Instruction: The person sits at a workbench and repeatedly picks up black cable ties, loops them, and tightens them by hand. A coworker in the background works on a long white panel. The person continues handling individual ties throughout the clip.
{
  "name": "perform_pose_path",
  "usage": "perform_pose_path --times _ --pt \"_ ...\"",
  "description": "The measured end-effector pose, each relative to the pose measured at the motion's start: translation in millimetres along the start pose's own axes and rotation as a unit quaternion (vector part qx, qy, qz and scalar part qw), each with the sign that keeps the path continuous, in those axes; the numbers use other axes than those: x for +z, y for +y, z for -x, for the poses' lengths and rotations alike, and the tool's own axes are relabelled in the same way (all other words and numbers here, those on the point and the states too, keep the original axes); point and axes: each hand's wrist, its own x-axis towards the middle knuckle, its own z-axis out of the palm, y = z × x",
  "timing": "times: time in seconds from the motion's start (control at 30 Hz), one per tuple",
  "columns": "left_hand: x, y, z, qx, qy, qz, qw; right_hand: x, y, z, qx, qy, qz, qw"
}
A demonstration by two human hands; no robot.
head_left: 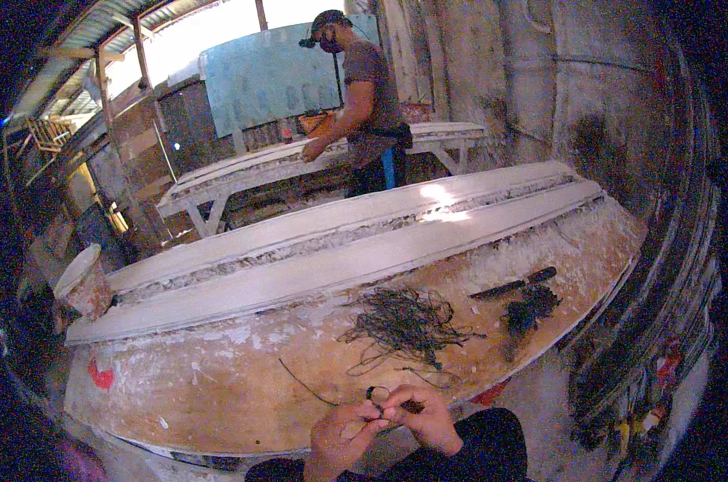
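Left hand (338, 434), right hand (427, 418) closed, pinching thin black cordlike loop (370, 392); probably light, limp (material unclear). Hold at 6 o'clock.

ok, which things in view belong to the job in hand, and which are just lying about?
Job in hand:
- small dark loop, at the fingertips of the left hand and right hand
- tangle of dark cord, probably

Lying about, as far as I can tell:
- knife-like tool
- dark clump, kind unclear
- pale container
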Motion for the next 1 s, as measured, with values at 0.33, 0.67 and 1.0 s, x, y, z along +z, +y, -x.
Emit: perform_pose_path --times 0.33,0.67,1.0 --pt "2.2 -4.5 0.2 -0.006 -0.006 0.069 0.998 -1.9 -19.4 0.9 -0.084 -0.011 0.081 0.993" --pt "0.1 0.4 -5.3 0.034 0.016 -0.039 0.999 1.1 -14.6 -4.4 -0.188 -0.003 0.217 0.958" --pt "6.5 -9.8 0.2 -0.07 0.035 0.071 0.994 6.3 -3.0 -2.7 -0.143 -0.052 0.178 0.972"
